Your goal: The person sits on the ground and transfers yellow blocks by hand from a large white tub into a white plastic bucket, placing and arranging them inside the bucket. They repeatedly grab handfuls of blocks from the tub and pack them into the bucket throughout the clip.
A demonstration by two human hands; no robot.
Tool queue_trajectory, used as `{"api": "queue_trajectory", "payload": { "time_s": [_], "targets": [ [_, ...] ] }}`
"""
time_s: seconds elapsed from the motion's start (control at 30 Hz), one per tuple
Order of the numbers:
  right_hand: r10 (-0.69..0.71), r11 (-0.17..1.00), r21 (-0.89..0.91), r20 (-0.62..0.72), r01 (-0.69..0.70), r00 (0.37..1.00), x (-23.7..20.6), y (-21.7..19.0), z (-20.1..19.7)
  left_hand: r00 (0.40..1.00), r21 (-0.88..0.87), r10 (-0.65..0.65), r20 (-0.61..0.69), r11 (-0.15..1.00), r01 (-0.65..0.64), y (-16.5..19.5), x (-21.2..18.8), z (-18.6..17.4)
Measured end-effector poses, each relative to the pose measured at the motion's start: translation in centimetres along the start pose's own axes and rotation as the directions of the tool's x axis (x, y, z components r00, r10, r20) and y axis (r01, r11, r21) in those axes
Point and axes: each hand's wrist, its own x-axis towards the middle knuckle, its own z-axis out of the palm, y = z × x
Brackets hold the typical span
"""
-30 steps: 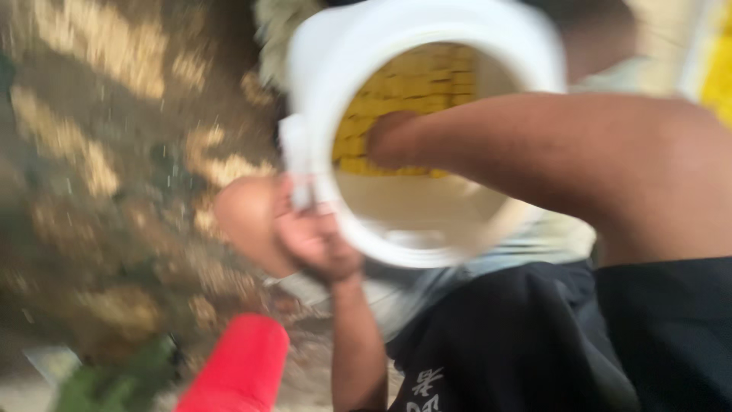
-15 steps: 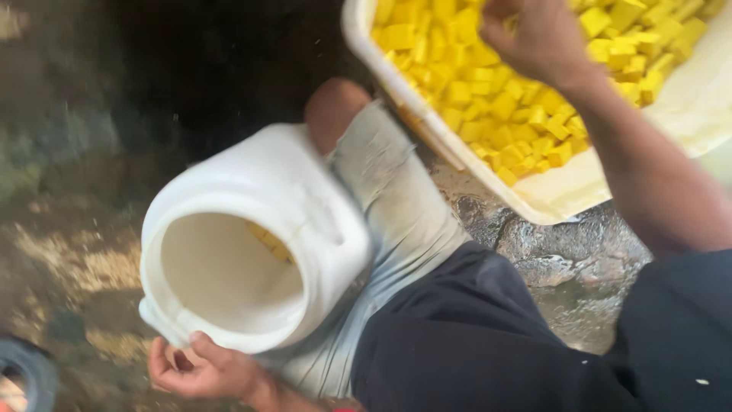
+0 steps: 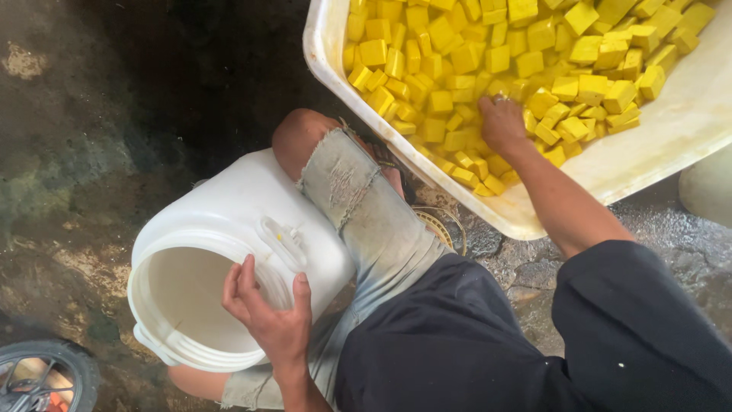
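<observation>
The left hand (image 3: 271, 320) grips the rim of a white tub (image 3: 229, 259) tilted against the knee, seemingly empty inside. Farther off, the right hand (image 3: 502, 122) digs into yellow cubes (image 3: 457, 69) filling a white tray (image 3: 656, 145); whether it has closed on any I cannot tell.

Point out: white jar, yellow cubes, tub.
white jar (image 3: 229, 221), head view, on its side wall.
yellow cubes (image 3: 457, 46), head view, mid-pile.
tub (image 3: 671, 137), head view, bare inner wall.
</observation>
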Motion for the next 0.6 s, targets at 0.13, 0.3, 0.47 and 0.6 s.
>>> {"api": "queue_trajectory", "payload": {
  "time_s": [0.13, 0.3, 0.47, 0.6],
  "targets": [
    [0.221, 0.917, 0.286, 0.213, -0.277, 0.952, 1.4, -0.4, -3.3, 0.999, 0.013, 0.011, -0.034, 1.000, -0.010, -0.5, 0.0, 0.1],
    [0.264, 0.755, 0.612, 0.043, -0.235, 0.963, 3.6, -3.9, -3.6, 0.999, 0.032, 0.022, -0.048, 0.999, -0.021, -0.9, 0.0, 0.5],
    [0.316, 0.800, 0.550, -0.043, -0.241, 0.948, 5.5, -8.4, -0.4, 0.999, 0.021, 0.016, -0.036, 1.000, -0.016, -1.0, 0.0, 0.3],
    [0.330, 0.817, 0.539, -0.144, -0.205, 0.933, 6.6, -9.6, 0.0, 0.999, 0.019, 0.025, -0.049, 1.000, -0.024, -1.2, -0.1, 0.4]
  ]
}}
